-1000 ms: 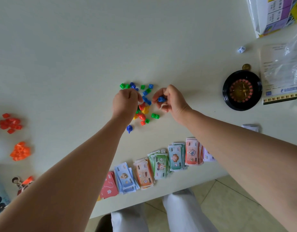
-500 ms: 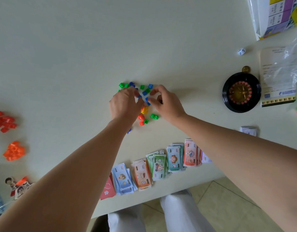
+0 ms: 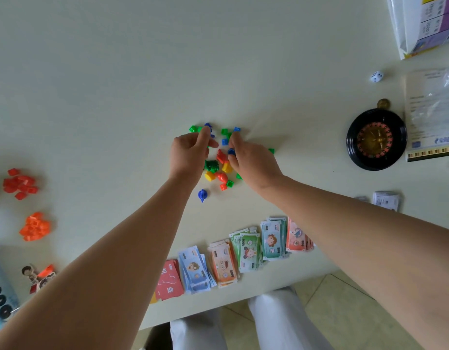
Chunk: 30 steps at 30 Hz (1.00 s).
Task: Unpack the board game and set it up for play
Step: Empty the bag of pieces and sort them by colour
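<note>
Fingers (image 3: 204, 136) of the left hand (image 3: 189, 157) curl with the thumb tip against the forefinger at the upper left edge of the pile (image 3: 219, 168); whether they hold anything cannot be told. Those of the right hand (image 3: 255, 164) pinch a small blue piece (image 3: 231, 151) at the pile's right side. The pile, small plastic bits in green, blue, red and yellow, lies on the pale worktop (image 3: 104, 84) at the centre of the frame, between the two hands. A blue pawn (image 3: 202, 195) sits alone just below it. Along the worktop's lower edge runs a row of banknotes (image 3: 246, 251), with red cards (image 3: 169, 280) at its left end. At the left of the frame lie red pieces (image 3: 20, 184) in a heap and, below them, orange pieces (image 3: 35, 227). At the right stands a black roulette wheel (image 3: 376, 139), a coin (image 3: 383, 103) just above it, a white die (image 3: 376, 76) farther up, and a leaflet (image 3: 433, 114) under clear plastic beside the wheel. The wrapped board (image 3: 430, 21) fills the upper right corner.
</note>
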### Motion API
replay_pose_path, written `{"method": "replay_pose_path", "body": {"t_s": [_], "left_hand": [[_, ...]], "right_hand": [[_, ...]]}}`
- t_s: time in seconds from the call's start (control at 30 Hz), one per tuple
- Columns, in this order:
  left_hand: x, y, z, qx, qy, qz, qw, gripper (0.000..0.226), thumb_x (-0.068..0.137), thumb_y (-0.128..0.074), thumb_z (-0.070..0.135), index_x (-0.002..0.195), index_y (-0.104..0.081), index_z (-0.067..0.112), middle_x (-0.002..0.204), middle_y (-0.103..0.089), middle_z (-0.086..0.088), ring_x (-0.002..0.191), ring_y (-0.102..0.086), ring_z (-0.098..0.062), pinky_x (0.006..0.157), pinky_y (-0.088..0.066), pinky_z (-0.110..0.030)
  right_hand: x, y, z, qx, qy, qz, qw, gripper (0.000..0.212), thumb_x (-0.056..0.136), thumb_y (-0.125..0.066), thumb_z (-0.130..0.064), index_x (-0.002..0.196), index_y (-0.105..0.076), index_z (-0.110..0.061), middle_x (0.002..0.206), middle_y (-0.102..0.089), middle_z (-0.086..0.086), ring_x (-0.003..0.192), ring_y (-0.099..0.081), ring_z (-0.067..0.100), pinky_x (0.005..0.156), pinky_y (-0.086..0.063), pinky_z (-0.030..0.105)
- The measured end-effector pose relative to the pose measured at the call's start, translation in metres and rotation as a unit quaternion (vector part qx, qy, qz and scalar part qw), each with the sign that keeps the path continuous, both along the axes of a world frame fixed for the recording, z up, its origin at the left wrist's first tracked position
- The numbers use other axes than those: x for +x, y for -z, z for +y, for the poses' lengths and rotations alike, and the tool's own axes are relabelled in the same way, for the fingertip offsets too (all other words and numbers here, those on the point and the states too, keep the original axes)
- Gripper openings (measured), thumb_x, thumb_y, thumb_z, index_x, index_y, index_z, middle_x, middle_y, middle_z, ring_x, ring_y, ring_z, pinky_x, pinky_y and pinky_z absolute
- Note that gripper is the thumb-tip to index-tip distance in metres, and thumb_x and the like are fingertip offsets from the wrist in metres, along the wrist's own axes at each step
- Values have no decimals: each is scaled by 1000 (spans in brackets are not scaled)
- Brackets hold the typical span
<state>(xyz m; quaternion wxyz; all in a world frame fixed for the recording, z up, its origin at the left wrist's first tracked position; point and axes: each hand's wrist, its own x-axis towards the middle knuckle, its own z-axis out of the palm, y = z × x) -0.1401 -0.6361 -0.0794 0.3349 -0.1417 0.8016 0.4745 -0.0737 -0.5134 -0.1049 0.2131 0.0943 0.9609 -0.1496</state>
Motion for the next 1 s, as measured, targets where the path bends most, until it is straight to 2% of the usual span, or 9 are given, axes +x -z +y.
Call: {"method": "replay_pose_path", "body": {"t_s": [0.07, 0.17, 0.33, 0.5, 0.63, 0.77, 0.83, 0.93, 1.0], "left_hand": [[-1, -4, 2, 44, -34, -32, 998, 31, 90, -48, 16, 63, -63, 13, 46, -45, 5, 42, -35, -9, 42, -26, -18], [-3, -7, 4, 56, -51, -46, 996, 30, 83, -39, 4, 58, -54, 11, 50, -49, 0, 42, -34, -10, 42, -25, -17], [-1, -6, 9, -77, 94, 28, 992, 32, 82, -41, 8, 54, -55, 17, 48, -41, 2, 47, -36, -15, 45, -24, -24], [3, -6, 21, -266, 280, 171, 906, 15, 86, -54, 33, 87, -66, 24, 85, -61, 1, 80, -56, -25, 62, -31, -28], [3, 3, 26, -310, 334, 201, 867, 25, 86, -61, 38, 106, -61, 23, 106, -61, -1, 97, -58, -26, 67, -31, -30], [2, 8, 31, -317, 349, 205, 858, 20, 90, -56, 33, 103, -61, 19, 103, -61, -4, 94, -58, -28, 66, -32, -31], [3, 6, 31, -311, 334, 202, 867, 20, 88, -54, 34, 98, -62, 19, 97, -61, -3, 90, -58, -27, 65, -31, -30], [5, 1, 25, -289, 295, 198, 889, 17, 84, -50, 32, 83, -59, 17, 79, -54, 1, 74, -49, -26, 62, -27, -28], [7, -3, 18, -260, 252, 192, 912, 22, 81, -43, 32, 67, -48, 15, 61, -45, 1, 62, -41, -25, 54, -23, -30]], "right_hand": [[-4, -2, -1, -9, 20, -3, 1000, 34, 98, -39, -20, 129, -41, -4, 95, -65, 16, 87, -63, 36, 60, -32, 33], [-4, -2, 6, -158, 176, 18, 971, 27, 90, -55, -19, 111, -48, -2, 84, -61, 13, 75, -58, 33, 61, -32, 28], [-4, -7, 22, -383, 440, 11, 812, 15, 85, -54, -11, 76, -43, -17, 59, -51, 2, 49, -43, 16, 45, -33, 20], [-5, -14, 34, -546, 556, -50, 624, 15, 79, -29, -10, 67, -37, -15, 40, -31, 5, 36, -16, 15, 41, -10, 19], [-6, -15, 39, -594, 564, -53, 571, 23, 80, -23, -11, 66, -41, -11, 42, -37, 6, 38, -21, 16, 43, -10, 21], [-15, -15, 43, -569, 557, -44, 604, 25, 85, -31, -15, 63, -42, -12, 49, -48, 8, 41, -29, 15, 40, -14, 22], [-20, -15, 43, -524, 546, -36, 653, 27, 84, -37, -16, 59, -46, -11, 50, -52, 6, 40, -33, 14, 39, -17, 20], [-25, -4, 42, -342, 396, 6, 852, 44, 96, -46, -26, 53, -48, -17, 46, -52, -3, 45, -47, 14, 48, -37, 23], [-24, 3, 41, -198, 264, 25, 944, 45, 100, -42, -37, 61, -52, -18, 65, -65, 3, 68, -60, 26, 63, -45, 31]]}}
